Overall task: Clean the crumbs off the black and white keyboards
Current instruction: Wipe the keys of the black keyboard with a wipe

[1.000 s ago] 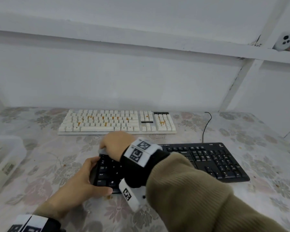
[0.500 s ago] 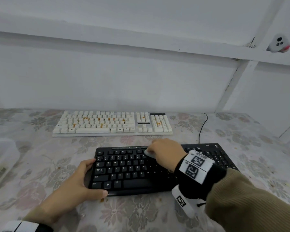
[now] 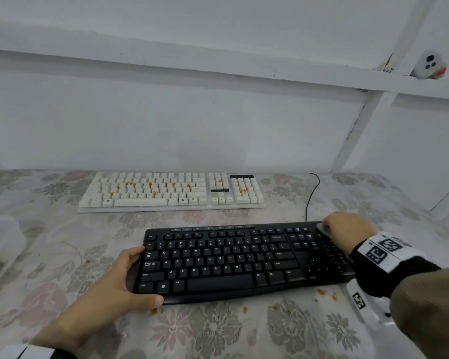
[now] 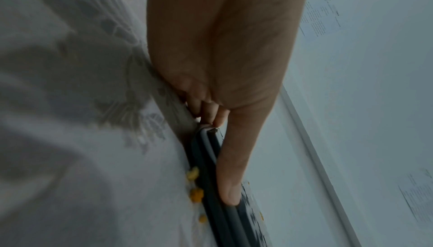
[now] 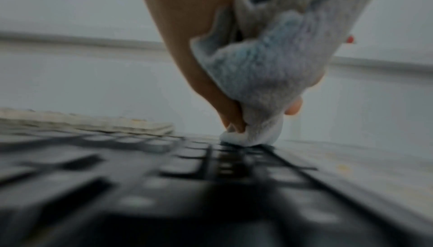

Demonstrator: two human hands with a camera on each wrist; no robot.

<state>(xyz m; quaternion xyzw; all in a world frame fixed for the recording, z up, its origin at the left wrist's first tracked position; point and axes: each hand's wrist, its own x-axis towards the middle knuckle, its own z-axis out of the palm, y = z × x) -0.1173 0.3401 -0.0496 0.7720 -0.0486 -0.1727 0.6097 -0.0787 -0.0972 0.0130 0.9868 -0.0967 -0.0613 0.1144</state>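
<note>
Container: a translucent plastic box (image 3: 0,244) sat at the far left edge of the flower-patterned tablecloth (image 3: 62,255).
Left hand: the person's left hand (image 3: 109,286) gripped the black keyboard's left end, thumb along the front edge and fingers curled round the side; the left wrist view showed the thumb (image 4: 234,167) pressed on the casing.
White keyboard: the white keyboard (image 3: 171,193) lay by the wall, behind the black one and apart from it, orange crumbs (image 3: 130,184) scattered among its keys.
Black keyboard: the black keyboard (image 3: 233,260) lay nearest the person, its cable (image 3: 312,195) running back toward the wall.
Loose crumbs: more crumbs (image 3: 322,291) dotted the tablecloth along the keyboard's front edge.
Right hand: the person's right hand (image 3: 347,229) clutched a pale grey cloth (image 5: 264,69), bunched in curled fingers, its tip pressed on the keyboard's far right corner.
Shelf: a small white device (image 3: 429,64) rested on the ledge at upper right.
</note>
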